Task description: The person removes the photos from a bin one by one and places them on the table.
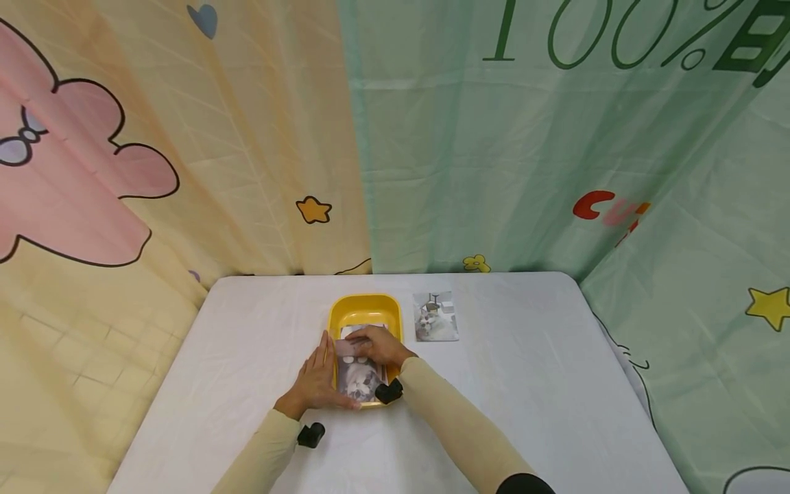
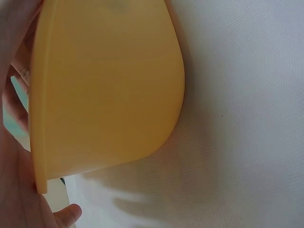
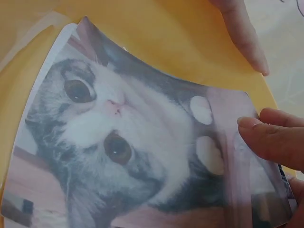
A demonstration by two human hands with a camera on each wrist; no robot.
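Left hand (image 1: 317, 377) is bracing the yellow tray (image 1: 365, 297): fingers are lying mostly straight along its left side, thumb is reaching out along the near edge. Hand is spreading wide, not clenching; wrist view is showing it resting over the rim, with the tray's outer wall facing the camera.

Right hand (image 1: 378, 344) is pinching the cat photo (image 1: 360, 384) at its far end: thumb is pressing on the picture side, other fingers are partly hiding, so can't tell exactly how they are gripping underneath. Grip is looking nearly closed, just the photo's thickness between.

Cat photo is lying inside the tray, face up, one long edge bowing upward. A pale sheet (image 1: 353, 330) is peeking out below it; can't tell how many are stacking up there. Second photo (image 1: 435, 317) is lying flat on the white table (image 1: 524, 384), just right of the tray, not touching it.

Handling, my judgement: bracing with the left hand is probably stopping the tray from sliding. Pinching lightly by the edge is likely working best; squeezing harder is risking a crease in that bowing photo. Squaring the edges and watching for sheets sticking together is seeming wise.
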